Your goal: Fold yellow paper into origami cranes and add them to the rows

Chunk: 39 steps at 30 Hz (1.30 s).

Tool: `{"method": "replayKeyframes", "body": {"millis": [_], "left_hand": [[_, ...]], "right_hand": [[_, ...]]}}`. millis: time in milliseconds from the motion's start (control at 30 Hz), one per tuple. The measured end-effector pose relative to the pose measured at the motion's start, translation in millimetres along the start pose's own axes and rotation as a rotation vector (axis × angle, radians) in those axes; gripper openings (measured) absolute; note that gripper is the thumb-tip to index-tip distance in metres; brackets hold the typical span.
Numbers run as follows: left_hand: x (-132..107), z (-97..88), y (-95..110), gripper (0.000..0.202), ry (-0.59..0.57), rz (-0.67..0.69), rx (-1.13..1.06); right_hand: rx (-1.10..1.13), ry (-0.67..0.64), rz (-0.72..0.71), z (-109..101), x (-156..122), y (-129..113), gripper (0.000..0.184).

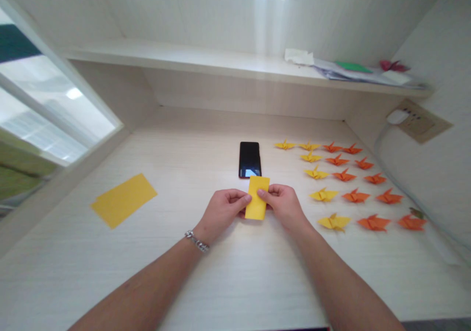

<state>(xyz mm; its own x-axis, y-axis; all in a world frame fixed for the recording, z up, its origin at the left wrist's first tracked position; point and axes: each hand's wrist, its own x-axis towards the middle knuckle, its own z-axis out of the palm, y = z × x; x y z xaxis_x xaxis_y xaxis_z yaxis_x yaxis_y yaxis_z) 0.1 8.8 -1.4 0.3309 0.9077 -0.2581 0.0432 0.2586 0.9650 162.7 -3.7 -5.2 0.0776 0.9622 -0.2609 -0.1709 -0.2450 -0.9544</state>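
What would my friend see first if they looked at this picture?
Probably the orange paper birds and yellow paper birds, lined up on the right side of the desk. Next, the bright yellow paper in the middle, held between the left hand and right hand, near the black phone.

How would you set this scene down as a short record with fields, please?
Left hand: the left hand pinches the left edge of a yellow paper rectangle
Right hand: the right hand grips its right edge, thumb on top
Beyond the rectangle: black phone, lying flat
Far left: loose yellow paper
Right side: six yellow cranes and ten orange cranes
Left wrist: metal bracelet
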Motion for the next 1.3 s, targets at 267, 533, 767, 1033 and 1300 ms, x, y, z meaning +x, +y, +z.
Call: {"method": "replayKeyframes", "body": {"millis": [267, 533, 767, 1033, 1300], "left_hand": [[2, 0.8, -4, 0.029, -0.019, 0.042, 0.011], [3, -1.1, -9, 0.028, -0.059, 0.063, 0.038], [4, 0.0, -8, 0.029, -0.070, 0.048, 0.005], [4, 0.7, -5, 0.030, -0.069, 0.016, -0.009], [-2, 2.4, 3, 0.030, -0.090, -0.023, 0.035]], "right_hand": [[-0.025, 0.015, -0.017, -1, 1, 2, 0.029], [-0.027, 0.036, -0.025, 0, 0, 2, 0.024], [-0.042, 0.059, -0.033, 0, 0, 3, 0.023], [-0.070, 0.080, -0.026, 1, 0, 2, 0.026], [-0.081, 0.116, -0.055, -3, 1, -1, 0.025]]}}
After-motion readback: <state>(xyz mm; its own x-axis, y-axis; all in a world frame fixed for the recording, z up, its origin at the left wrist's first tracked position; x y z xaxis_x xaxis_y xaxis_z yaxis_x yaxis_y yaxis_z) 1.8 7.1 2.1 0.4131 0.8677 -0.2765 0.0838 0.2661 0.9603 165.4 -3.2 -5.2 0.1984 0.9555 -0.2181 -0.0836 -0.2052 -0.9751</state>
